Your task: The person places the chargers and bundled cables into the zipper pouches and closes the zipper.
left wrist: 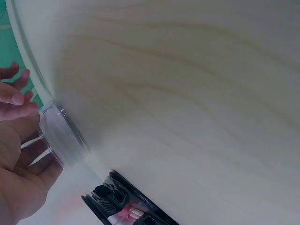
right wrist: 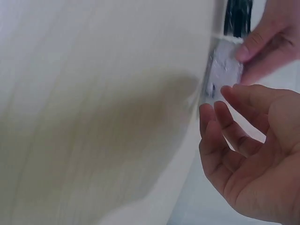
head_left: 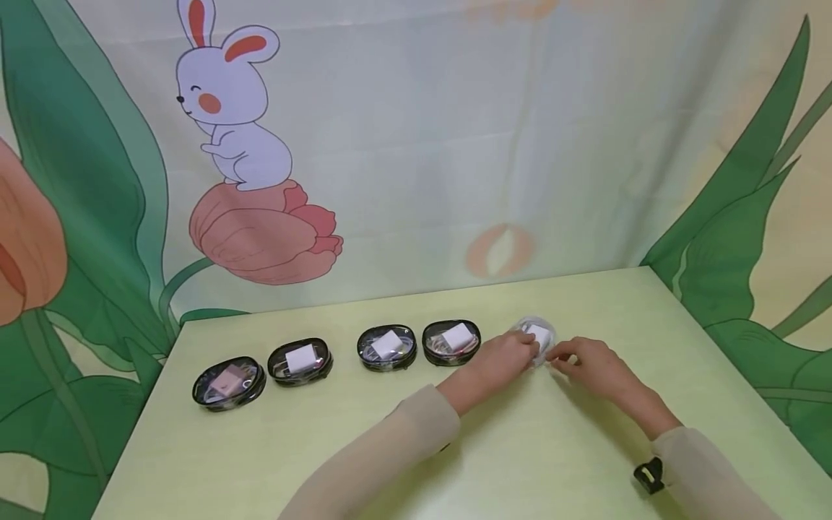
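In the head view, my left hand [head_left: 502,357] grips a small clear oval case [head_left: 528,325] with a white block, which looks like a charger plug, in it. The left wrist view shows that see-through case [left wrist: 63,136] on edge, with fingers of the left hand [left wrist: 21,168] around its side. My right hand [head_left: 594,365] is at the case's right end, its fingers loosely bent. In the right wrist view, the right hand's thumb and fingers [right wrist: 220,136] stand apart close to the case [right wrist: 224,68]; whether a fingertip touches it I cannot tell.
Several black-rimmed oval cases stand in a row to the left. The nearest [head_left: 452,342] is beside my left hand, and the farthest [head_left: 229,383] holds a pinkish block. A printed curtain [head_left: 403,144] hangs behind the pale table [head_left: 312,448].
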Tool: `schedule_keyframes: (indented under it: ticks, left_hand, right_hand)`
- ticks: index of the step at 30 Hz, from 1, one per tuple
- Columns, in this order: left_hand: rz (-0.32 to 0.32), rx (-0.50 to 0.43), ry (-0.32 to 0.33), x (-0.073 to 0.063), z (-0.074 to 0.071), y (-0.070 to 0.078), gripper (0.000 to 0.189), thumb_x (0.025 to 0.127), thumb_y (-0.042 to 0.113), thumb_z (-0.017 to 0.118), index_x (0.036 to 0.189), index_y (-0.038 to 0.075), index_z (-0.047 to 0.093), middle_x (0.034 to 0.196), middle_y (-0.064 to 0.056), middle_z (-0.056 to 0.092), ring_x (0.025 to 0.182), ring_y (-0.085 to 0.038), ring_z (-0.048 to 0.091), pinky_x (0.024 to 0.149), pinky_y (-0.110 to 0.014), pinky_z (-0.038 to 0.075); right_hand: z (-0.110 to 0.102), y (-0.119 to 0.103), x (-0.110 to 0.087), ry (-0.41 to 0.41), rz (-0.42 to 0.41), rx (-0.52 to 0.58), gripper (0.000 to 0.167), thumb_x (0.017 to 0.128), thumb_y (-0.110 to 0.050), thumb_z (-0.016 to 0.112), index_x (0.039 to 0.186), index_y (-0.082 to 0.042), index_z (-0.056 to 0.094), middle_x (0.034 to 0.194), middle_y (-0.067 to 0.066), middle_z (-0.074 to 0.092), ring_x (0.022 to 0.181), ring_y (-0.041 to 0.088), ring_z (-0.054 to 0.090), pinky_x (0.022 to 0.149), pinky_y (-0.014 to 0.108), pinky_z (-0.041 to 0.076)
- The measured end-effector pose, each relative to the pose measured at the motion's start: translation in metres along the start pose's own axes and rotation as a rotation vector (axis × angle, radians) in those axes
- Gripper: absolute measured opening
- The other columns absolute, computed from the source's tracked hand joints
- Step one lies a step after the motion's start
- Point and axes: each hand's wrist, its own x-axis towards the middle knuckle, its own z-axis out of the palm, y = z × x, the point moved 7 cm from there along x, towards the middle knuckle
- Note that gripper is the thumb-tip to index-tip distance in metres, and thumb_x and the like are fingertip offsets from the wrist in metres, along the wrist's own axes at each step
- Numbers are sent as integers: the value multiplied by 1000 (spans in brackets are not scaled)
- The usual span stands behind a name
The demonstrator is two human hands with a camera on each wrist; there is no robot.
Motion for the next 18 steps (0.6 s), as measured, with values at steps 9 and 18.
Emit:
schedule_keyframes:
  ticks: [9,18]
  left_hand:
    - [-29,-47,-68,6,9,-8,36,101,2,57,125,23,73,142,6,61,110,-18,69,81,-26,58]
    - [60,-152,12,-30,-17,-14,48,99,7,63,146,11,55,156,-9,46,144,-29,42,115,-44,38]
  right_hand:
    - [-14,19,-6,26,60,26,22,97,-6,65,118,-2,72,103,12,71,83,21,65,73,40,56]
    - [-15,0,-9,123,-128,-10,34,97,-4,66,130,-1,64,122,19,68,103,33,68,86,49,58]
